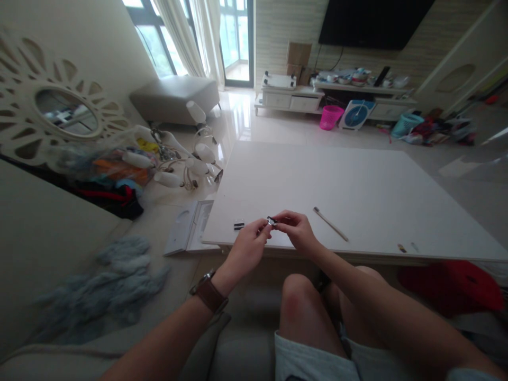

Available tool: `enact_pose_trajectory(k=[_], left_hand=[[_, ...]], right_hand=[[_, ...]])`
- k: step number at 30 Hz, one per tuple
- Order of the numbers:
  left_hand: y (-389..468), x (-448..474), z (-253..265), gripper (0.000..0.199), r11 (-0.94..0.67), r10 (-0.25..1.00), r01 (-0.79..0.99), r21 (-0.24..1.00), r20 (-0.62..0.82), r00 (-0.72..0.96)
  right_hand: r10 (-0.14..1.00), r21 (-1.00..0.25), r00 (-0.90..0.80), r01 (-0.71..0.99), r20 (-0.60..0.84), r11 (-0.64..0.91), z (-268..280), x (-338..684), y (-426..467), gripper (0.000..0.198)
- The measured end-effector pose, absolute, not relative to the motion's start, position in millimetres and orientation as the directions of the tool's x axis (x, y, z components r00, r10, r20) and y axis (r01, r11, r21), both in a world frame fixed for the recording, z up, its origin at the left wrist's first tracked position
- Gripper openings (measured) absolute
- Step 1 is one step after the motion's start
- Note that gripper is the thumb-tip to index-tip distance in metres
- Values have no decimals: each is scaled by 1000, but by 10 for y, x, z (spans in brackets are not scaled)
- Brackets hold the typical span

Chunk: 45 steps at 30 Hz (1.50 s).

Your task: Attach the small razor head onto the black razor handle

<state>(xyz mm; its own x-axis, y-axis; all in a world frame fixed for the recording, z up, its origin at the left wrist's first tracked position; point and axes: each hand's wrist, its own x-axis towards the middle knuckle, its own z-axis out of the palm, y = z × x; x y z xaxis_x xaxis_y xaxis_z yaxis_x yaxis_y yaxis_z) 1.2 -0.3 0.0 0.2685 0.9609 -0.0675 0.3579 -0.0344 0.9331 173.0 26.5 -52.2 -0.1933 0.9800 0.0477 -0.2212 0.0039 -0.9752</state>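
Note:
Over the near edge of the white table [317, 180], my left hand [250, 243] and my right hand [297, 228] meet at a small shiny black-and-silver piece [272, 221]. Fingers of both hands pinch it from either side; its kind is too small to tell. Just left of my left hand lies a small clear-and-black strip [238, 226]. A toothbrush [330, 224] with a pale handle and dark bristles rests to the right of my right hand. A brown-strapped watch [210, 291] is on my left wrist.
Small bits [402, 247] lie near the table's right front edge. Beside the table's left side stand an open white box [190, 227] and a chandelier [186, 159] with white shades. A red item [452, 288] sits at the right. Grey fluffy cloth [127, 280] covers floor at left.

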Motion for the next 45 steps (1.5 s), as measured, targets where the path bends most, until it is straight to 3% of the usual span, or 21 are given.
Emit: enact_pose_trajectory(k=[9,24,45], left_hand=[[-10,12,47,29,-47,964,382,923,-58,258],[-17,19,64,32,-89,960,447,890,-44,278],[-12,8,29,32,-111,955,441,891,-27,294]], right_hand=[[956,-892,-267,-393,-120,-222,-545,1718,296,18],[918,-768,-301,-512,-260,-385,-460,1668,300,18],[892,-741,-364,-514,-267,-432,-485,1716,297,14]])
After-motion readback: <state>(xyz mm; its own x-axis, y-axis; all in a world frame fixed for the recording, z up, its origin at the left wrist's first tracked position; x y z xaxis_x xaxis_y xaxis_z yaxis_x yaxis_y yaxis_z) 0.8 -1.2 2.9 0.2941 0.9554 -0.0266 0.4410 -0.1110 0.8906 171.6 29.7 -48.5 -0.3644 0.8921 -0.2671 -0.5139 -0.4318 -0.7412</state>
